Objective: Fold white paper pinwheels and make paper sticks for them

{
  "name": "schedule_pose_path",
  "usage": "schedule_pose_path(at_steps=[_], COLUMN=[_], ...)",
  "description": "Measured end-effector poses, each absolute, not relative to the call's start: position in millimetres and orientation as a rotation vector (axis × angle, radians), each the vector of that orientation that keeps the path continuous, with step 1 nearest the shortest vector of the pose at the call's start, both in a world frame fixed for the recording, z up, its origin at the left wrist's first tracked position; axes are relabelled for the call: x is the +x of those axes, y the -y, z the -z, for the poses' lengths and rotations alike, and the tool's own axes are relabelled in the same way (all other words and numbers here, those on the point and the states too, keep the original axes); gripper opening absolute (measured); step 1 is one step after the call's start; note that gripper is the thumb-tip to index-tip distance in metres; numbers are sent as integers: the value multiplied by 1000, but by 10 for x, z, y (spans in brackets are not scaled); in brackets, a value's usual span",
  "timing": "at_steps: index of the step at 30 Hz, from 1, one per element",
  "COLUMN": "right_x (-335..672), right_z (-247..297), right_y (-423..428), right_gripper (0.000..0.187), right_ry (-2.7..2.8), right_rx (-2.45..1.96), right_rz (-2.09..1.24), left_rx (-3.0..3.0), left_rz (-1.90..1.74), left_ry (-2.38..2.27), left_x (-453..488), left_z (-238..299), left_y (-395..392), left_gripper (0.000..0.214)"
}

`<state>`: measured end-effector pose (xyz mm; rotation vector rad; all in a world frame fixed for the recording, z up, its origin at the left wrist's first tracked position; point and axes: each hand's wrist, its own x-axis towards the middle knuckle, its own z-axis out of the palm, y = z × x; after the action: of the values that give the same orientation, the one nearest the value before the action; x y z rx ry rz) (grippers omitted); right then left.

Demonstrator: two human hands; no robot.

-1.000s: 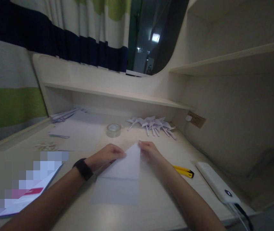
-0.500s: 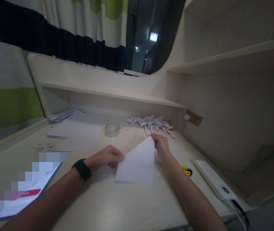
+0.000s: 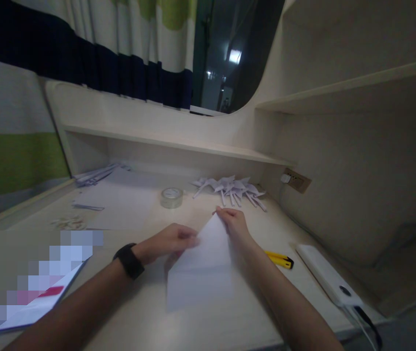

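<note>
A white sheet of paper (image 3: 202, 273) lies on the pale desk (image 3: 179, 326) in front of me, its far part folded up into a slanted flap. My left hand (image 3: 167, 241), with a black band on the wrist, has its fingers curled and pinches the flap's left edge. My right hand (image 3: 232, 222) pinches the flap's raised top corner. Both forearms reach in from the lower edge of the view.
A roll of clear tape (image 3: 172, 197) stands beyond the hands. Several folded paper pieces (image 3: 232, 189) lie at the back right. Loose sheets (image 3: 120, 202) lie back left. A yellow cutter (image 3: 279, 260) and a white power bank (image 3: 327, 279) with cable lie right. A booklet (image 3: 34, 302) lies left.
The sheet has come back toward me and to the left, and lies longer on the desk. My right hand has moved left and nearer with the corner; my left hand stays on the left edge.
</note>
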<state>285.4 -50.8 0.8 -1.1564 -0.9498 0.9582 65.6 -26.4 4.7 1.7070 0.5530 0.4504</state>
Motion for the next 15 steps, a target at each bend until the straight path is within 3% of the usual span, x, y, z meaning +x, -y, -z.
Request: schedule_pose_path(at_steps=[3, 9, 15], right_x=[2754, 2834, 2381], right_z=[43, 44, 179], right_y=[515, 502, 646], right_gripper=[39, 40, 39], right_ry=[949, 702, 767], right_rx=[-1126, -865, -718], right_rz=[-1016, -1423, -1405], left_rx=[1730, 1308, 1022], left_rz=[-381, -1013, -1328], left_ry=[-541, -758, -699], left_x=[713, 737, 772], left_z=[-29, -78, -61], left_y=[354, 331, 305], left_gripper=[35, 37, 46])
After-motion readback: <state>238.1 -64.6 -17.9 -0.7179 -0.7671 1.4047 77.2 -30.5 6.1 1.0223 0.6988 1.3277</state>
